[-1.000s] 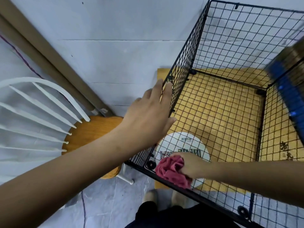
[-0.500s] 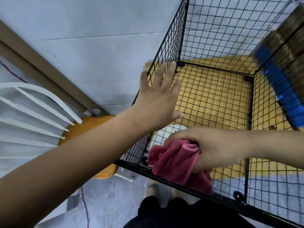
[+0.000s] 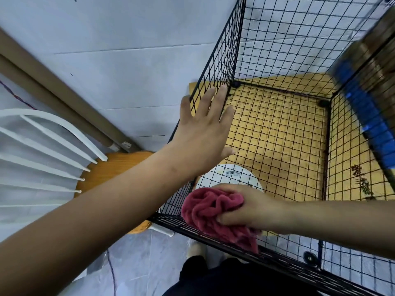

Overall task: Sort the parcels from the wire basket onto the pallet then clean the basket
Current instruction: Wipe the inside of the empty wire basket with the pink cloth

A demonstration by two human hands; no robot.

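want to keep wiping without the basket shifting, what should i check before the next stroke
1. Parcels out of the wire basket: ok, none visible inside.
2. Cloth held: ok, the right hand grips the red cloth.
3. Cloth on wire: ok, it lies over the near wall's top edge.
4. Basket steadied: ok, the left hand is spread flat against the left wall.
5. White disc at the floor, inside or beneath the mesh: cannot tell.
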